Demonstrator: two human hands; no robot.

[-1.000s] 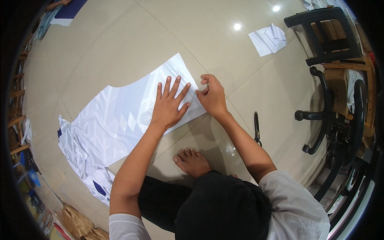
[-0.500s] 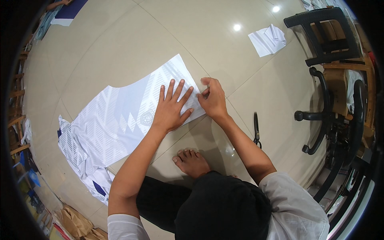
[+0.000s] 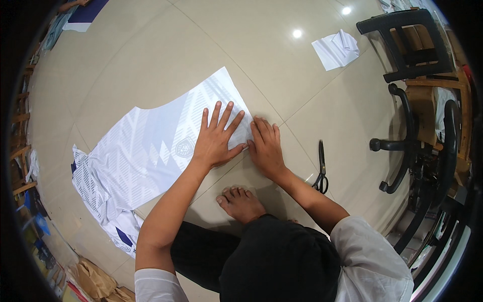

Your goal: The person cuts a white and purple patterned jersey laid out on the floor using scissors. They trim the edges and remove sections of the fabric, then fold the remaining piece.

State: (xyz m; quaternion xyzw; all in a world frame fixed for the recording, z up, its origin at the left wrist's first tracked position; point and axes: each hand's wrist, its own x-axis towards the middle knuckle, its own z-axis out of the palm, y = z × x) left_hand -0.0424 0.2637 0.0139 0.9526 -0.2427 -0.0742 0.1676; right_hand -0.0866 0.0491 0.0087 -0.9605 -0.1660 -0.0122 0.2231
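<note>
A white fabric panel (image 3: pixel 158 126) with a pale grey-blue printed pattern and a round crest lies spread on the tiled floor, its far left end bunched up. My left hand (image 3: pixel 217 141) presses flat on its right part, fingers spread wide. At the panel's right edge, near the lower corner, rests my right hand (image 3: pixel 266 153). Its fingers are stretched out side by side with the tips down at the edge, and I see nothing held in it. Black-handled scissors (image 3: pixel 322 168) lie on the floor to the right of my right forearm.
A folded white cloth (image 3: pixel 336 50) lies at the far right. Black chair parts (image 3: pixel 410 136) stand along the right side. Brown paper (image 3: pixel 95 279) is at the lower left. Another person's hand (image 3: pixel 80 2) touches dark purple fabric (image 3: pixel 86 12) at the top left. My bare foot (image 3: pixel 241 204) is close by.
My right hand has come down and nearer along the panel's right edge, its curled fingers now straightened. The scissors' handles have come into sight beside my forearm. My left hand stays nearly in place.
</note>
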